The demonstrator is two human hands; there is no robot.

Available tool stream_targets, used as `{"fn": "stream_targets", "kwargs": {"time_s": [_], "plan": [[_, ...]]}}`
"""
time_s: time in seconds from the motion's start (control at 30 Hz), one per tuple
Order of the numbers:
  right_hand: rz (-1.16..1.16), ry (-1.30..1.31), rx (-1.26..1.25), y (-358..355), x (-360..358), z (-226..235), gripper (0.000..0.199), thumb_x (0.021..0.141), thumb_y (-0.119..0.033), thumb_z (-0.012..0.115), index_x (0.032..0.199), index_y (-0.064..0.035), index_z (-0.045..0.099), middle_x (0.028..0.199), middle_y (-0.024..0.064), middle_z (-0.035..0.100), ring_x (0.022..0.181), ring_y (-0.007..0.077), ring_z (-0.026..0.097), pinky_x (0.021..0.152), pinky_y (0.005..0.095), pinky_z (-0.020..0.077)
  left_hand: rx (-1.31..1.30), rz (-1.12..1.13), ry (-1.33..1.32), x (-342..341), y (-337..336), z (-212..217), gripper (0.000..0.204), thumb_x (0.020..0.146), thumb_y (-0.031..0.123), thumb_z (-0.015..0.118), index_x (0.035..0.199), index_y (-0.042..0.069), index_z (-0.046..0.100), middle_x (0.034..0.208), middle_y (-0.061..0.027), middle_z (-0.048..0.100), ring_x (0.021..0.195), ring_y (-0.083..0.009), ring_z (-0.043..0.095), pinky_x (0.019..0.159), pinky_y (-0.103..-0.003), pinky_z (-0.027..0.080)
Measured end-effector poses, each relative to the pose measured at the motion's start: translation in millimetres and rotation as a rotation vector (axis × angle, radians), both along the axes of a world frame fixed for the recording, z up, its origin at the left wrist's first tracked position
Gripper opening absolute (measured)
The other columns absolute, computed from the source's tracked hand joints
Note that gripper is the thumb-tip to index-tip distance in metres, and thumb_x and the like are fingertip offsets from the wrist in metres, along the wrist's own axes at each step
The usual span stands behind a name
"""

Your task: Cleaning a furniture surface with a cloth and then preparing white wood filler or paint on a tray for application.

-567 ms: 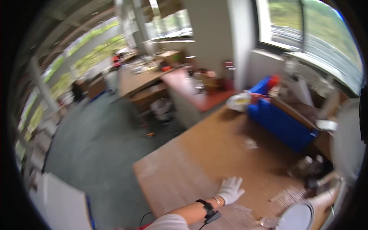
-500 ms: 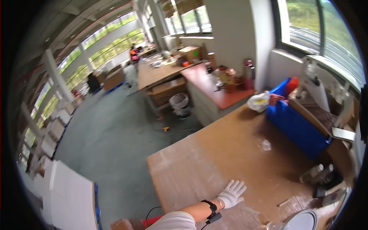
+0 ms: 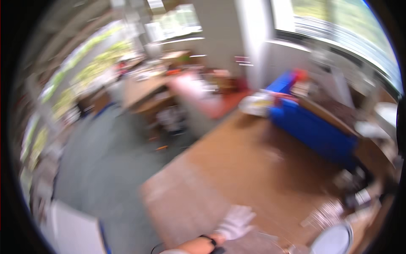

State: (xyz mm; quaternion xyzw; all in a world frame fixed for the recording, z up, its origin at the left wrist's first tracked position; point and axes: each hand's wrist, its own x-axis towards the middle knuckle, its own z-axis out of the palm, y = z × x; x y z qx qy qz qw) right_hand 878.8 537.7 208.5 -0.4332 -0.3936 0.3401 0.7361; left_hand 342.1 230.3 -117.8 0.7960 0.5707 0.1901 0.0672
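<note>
My left hand [image 3: 236,222], in a white glove with a dark band at the wrist, lies palm down on the brown tabletop [image 3: 237,165]. Its fingers are stretched out and nothing shows in them. Under and beside it, a paler, film-like covering [image 3: 182,194] spreads over the table's left part. To the right of the hand, near the lower edge, is a round grey-white disc or lid [image 3: 333,239]. A crinkled clear wrap [image 3: 323,213] lies just beyond the disc. Motion smears the whole picture. My right hand is out of sight.
A blue bin [image 3: 313,131] stands at the table's far right, a white plastic bag [image 3: 255,104] beside it. Beyond are a red-topped counter [image 3: 224,108] and another worktable [image 3: 141,89]. The green floor [image 3: 112,169] runs along the left, with a white stack [image 3: 74,228] at lower left.
The view has swung, so the table, bin and counter sit further left in the picture, now blurred. My left hand still rests flat on the table.
</note>
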Motion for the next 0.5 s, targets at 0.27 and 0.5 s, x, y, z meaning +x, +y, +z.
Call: {"fn": "stream_targets", "kwargs": {"time_s": [0.27, 0.5], "plan": [[-0.244, -0.044, -0.342, 42.4, -38.6, -11.9, 0.031, 0.105, -0.035, 0.057, 0.112, -0.0060, 0.062, 0.108, 0.0160, 0.068, 0.091, 0.0345, 0.071, 0.078, 0.0459, 0.0627, -0.078, 0.069, 0.170, -17.2, 4.1, -7.0, 0.061, 0.091, 0.040, 0.065, 0.142, 0.006, 0.056, 0.150, -0.0240, 0.050, 0.140, -0.0457, 0.043, 0.123, -0.059, 0.023], [-0.377, -0.989, -0.787, -26.3, 0.9, -100.0, 0.052, 0.099, -0.036, 0.061, 0.147, -0.0170, 0.054, 0.149, 0.0147, 0.056, 0.127, 0.0229, 0.060, 0.105, 0.0311, 0.0480, -0.082, 0.033, 0.078, -11.9, 9.6, 34.0, 0.055, 0.077, 0.041, 0.078, 0.118, 0.007, 0.065, 0.121, -0.0210, 0.058, 0.111, -0.0401, 0.055, 0.095, -0.054, 0.043]]}}
